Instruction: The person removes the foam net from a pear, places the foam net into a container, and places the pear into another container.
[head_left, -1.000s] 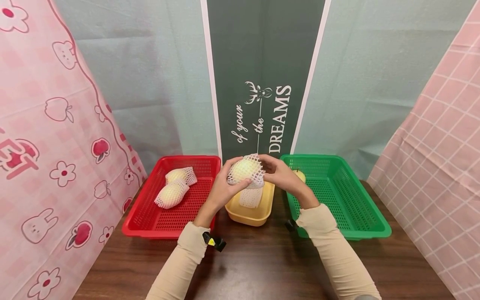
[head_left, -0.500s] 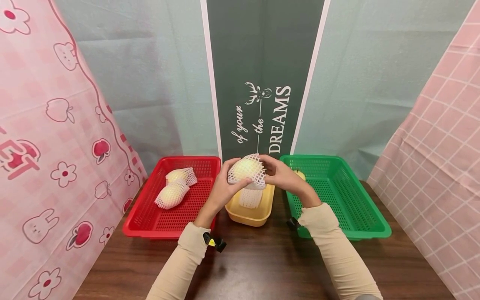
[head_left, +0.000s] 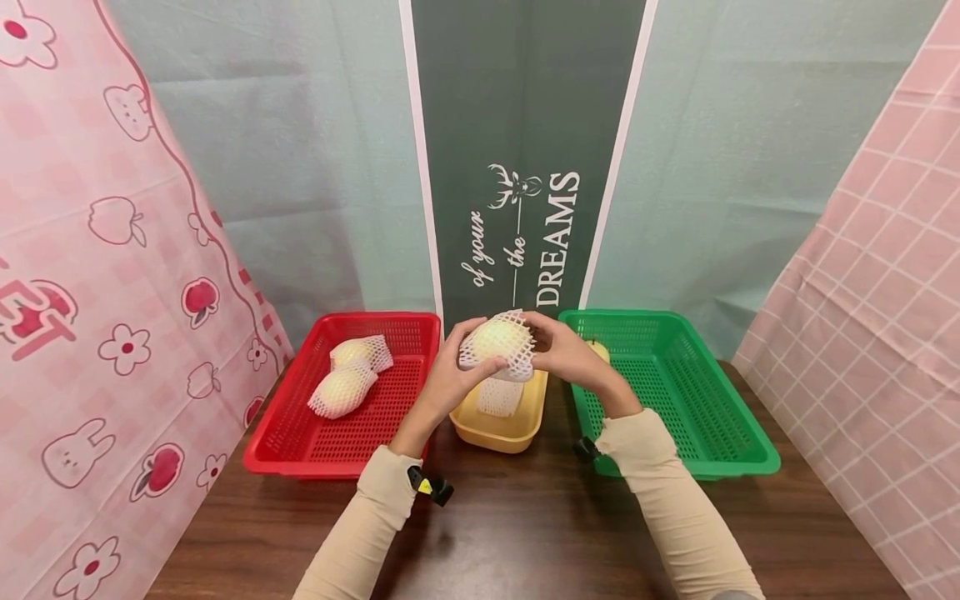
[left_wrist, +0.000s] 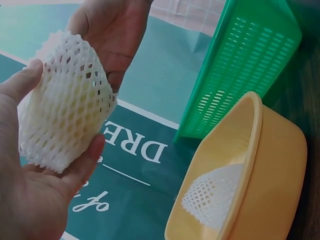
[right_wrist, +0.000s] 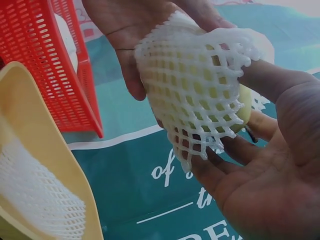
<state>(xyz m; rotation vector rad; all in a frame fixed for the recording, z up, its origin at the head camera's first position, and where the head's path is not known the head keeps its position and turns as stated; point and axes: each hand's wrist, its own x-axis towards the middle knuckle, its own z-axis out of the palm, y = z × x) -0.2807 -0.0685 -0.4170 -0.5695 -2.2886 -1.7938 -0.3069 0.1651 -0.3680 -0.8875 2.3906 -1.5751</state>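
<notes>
In the head view my left hand (head_left: 444,375) grips a pale yellow pear wrapped in a white foam net sleeve (head_left: 498,340), above a yellow bin (head_left: 497,442). My right hand (head_left: 564,354) is at the sleeve's right end. The right wrist view shows the right thumb on the net's edge and the fingers at its lower rim, pinching it. There, a strip of bare pear skin (right_wrist: 244,106) and a dark stem (right_wrist: 251,134) show beyond the net. In the left wrist view, thumb and fingers wrap the netted pear (left_wrist: 70,110).
A foam net sleeve (head_left: 500,398) lies in the yellow bin. To the left, a red basket (head_left: 300,468) holds two netted pears (head_left: 343,392). A green basket (head_left: 690,469) stands right, with a bare yellow pear (head_left: 600,351) partly hidden behind the right wrist. The tabletop (head_left: 510,533) is brown wood.
The netted pear and both hands have shifted slightly to the right. The hold on the pear and its net looks the same.
</notes>
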